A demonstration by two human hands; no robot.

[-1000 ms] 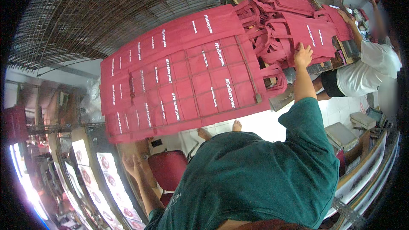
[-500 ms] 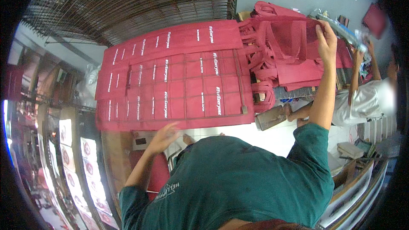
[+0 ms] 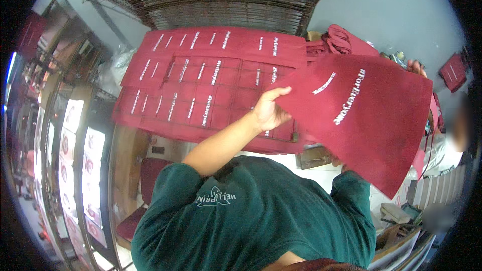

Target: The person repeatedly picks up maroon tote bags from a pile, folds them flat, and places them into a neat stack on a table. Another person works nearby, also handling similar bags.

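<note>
A dark red cloth tote bag (image 3: 386, 105) with white print is held up in front of me, spread out and tilted. My left hand (image 3: 271, 112) grips its left corner, thumb on top and the other fingers partly behind the cloth. At the upper right edge only the fingertips of my right hand (image 3: 416, 68) show, closed over the bag; the rest of that hand and its forearm are hidden behind it. Thin straps (image 3: 430, 140) hang at its right side. Left of it, a table is covered with flat printed red bags (image 3: 201, 78) laid in overlapping rows.
A stack of metal wire racks (image 3: 226, 5) stands behind the table. More red bags with bunched handles (image 3: 339, 40) lie at the far right. A co-worker in a light shirt (image 3: 442, 155) sits on the right. A red chair (image 3: 133, 221) and tall shelving (image 3: 95, 180) are at the left.
My right hand has lifted a bag from the pile at right and brought it nearer. My left hand has moved up and right from the table's front edge and taken its corner.
</note>
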